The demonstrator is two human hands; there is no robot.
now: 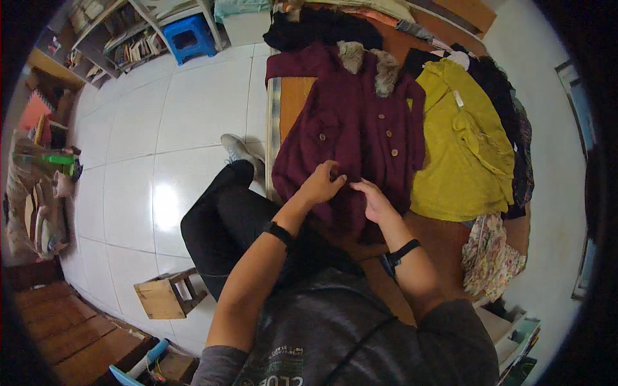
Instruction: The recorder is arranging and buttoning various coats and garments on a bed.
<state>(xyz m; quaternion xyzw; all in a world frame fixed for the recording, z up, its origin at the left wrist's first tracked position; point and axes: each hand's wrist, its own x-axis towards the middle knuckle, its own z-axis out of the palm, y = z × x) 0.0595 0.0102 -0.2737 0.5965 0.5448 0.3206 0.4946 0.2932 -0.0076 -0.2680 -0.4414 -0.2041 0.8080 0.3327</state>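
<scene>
A maroon coat (355, 130) lies spread on a brown wooden platform, its brown-grey fur collar (385, 77) at the far end. Three buttons run down its right front, and another sits on the left pocket flap. Over the coat's lower part is my left hand (324, 184), fingers curled and thumb pointing right. My right hand (375, 199) faces it just to the right, thumb and fingertips close to the left thumb. Whether either hand pinches the cloth cannot be made out. Part of the hem lies in shadow beneath my wrists.
Right of the coat lies a mustard-yellow top (458, 144), over dark clothes. Floral cloth (492, 260) is nearer me; black clothing (323, 29) lies beyond the coat. A wooden stool (161, 296) and a blue plastic stool (189, 37) stand on white floor tiles (193, 116).
</scene>
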